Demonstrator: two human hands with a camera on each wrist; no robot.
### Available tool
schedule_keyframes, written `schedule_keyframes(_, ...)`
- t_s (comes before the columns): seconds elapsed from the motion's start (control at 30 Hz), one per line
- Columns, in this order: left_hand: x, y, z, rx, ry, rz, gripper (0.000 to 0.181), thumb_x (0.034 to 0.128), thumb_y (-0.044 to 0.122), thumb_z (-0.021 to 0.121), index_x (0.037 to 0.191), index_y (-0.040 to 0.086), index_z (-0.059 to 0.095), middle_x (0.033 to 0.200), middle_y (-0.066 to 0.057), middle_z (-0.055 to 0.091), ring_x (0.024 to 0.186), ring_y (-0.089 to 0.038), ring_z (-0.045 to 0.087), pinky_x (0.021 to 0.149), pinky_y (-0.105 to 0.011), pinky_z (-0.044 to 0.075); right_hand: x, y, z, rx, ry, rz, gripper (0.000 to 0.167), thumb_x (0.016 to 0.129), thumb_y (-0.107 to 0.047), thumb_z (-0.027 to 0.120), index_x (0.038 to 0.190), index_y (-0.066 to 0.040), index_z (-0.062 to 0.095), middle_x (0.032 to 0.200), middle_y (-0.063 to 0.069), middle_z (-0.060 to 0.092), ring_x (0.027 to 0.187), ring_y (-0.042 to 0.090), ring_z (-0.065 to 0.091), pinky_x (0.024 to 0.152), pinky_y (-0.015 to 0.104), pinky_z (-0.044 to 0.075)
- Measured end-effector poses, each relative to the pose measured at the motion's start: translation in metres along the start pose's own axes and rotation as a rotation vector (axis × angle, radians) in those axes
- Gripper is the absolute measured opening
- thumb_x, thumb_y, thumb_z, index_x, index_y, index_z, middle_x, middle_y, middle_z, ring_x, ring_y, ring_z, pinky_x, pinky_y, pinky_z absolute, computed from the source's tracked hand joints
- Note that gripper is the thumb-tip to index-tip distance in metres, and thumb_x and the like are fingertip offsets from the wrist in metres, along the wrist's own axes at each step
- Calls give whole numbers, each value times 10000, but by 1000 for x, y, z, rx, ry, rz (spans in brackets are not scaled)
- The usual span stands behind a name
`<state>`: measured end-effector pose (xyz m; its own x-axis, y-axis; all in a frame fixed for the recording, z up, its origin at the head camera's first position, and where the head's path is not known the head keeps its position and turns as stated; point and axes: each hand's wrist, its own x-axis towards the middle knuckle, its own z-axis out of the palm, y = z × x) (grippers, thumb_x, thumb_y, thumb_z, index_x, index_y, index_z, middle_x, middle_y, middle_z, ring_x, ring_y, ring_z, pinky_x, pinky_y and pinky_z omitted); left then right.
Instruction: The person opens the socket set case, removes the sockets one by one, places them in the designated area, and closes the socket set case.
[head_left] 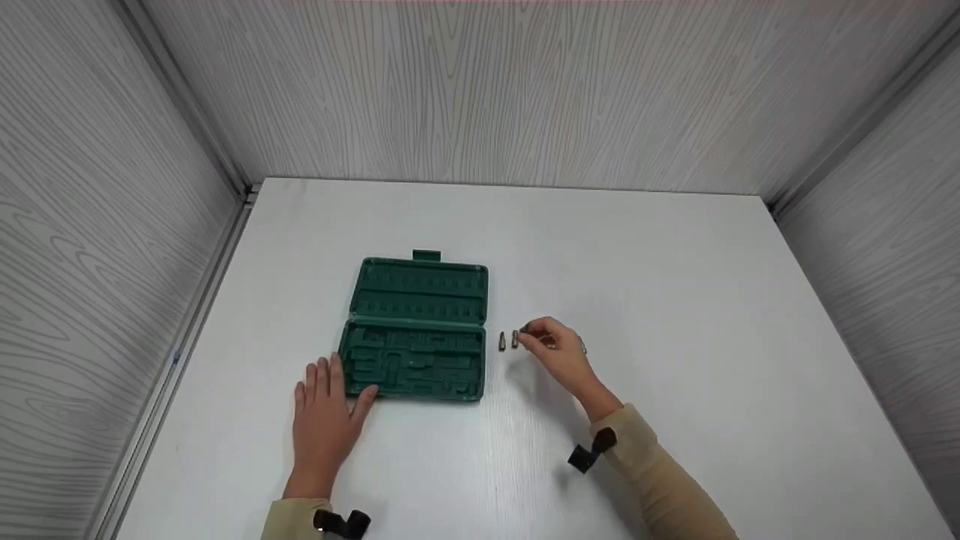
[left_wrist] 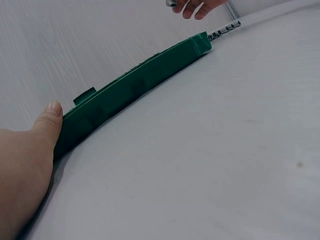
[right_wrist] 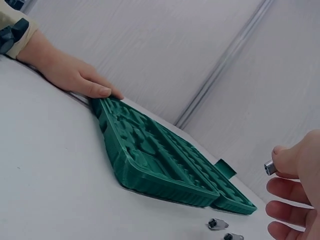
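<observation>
A green plastic tool case lies unfolded on the white table, its molded slots bare. My left hand rests at its near left corner, fingers straight along the left side and thumb on the front edge. To the right of the case, my right hand pinches a small silver socket between thumb and fingertips, held above the table. Below it stand or lie small metal sockets in a row; the left wrist view shows several sockets, and the hand partly hides them in the head view.
The white table is bounded by grey wood-grain panels at the back and both sides. A latch tab sticks out from the lid's far edge. Dark wrist cameras are strapped over both sleeves.
</observation>
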<state>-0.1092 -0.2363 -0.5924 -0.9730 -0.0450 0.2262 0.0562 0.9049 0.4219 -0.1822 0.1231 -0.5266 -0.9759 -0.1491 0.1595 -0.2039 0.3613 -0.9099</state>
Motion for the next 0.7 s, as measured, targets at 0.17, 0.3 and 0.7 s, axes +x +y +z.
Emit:
schedule_keyframes(0.17,-2,1,0,5,-10,-1,866,904,607,421,1466,-12,197,1470,-263,239,1376,-390,138,1089,-525,94,-12,8,-30,54,81,102,166,881,-149,653,969,-8,649,952,76,635,858,202,573,731,283,476)
schedule_keyframes(0.3,-3,2,-1,7,-13,-7,867,904,609,416,1465,-14,196,1468,-266,241,1373,-395,144,1086,-531,101,-17,17,-54,56,155,137,216,868,-202,669,985,-21,651,972,72,641,862,187,577,700,238,483)
schedule_keyframes(0.7,1,-1,-4,5,-14,-13,870,905,610,414,1471,-7,176,1474,-266,224,1379,-391,125,1092,-526,81,-18,45,-86,-157,170,229,176,875,-133,658,963,18,644,1034,126,592,934,236,535,799,339,435)
